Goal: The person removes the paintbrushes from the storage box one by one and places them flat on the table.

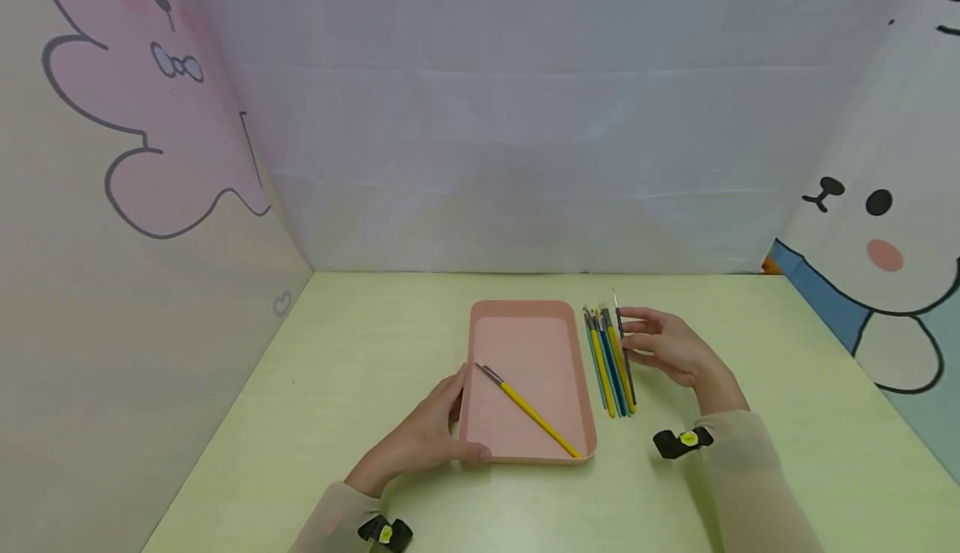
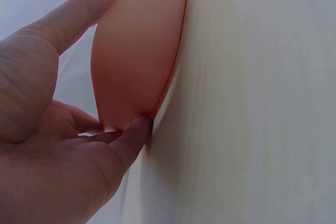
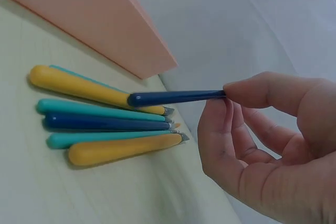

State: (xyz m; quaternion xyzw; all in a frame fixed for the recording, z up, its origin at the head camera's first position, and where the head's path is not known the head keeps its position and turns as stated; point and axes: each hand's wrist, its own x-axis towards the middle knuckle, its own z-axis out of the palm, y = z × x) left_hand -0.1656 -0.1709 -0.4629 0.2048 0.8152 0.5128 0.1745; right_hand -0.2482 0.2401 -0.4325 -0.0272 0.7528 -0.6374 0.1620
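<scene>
My right hand (image 1: 670, 346) pinches a thin dark blue paintbrush (image 3: 173, 97) between thumb and fingertips, its rounded handle end pointing away from the hand. Under and beside it lies a row of several paintbrushes (image 1: 604, 361) with yellow, teal and blue handles. To the left of that row is a pink rectangular tray (image 1: 517, 336). One yellow-handled paintbrush (image 1: 536, 417) lies slantwise inside, its bristle end toward the tray's left wall. My left hand (image 1: 427, 432) grips the tray at its near left side, the thumb at the front edge and fingers along the side wall (image 2: 136, 51).
Everything rests on a pale yellow-green table (image 1: 360, 353). A whitish cloth backdrop (image 1: 525, 161) rises behind its far edge, with cartoon-printed panels on the left and right sides. Each sleeve carries a black strap (image 1: 682, 442) at the wrist.
</scene>
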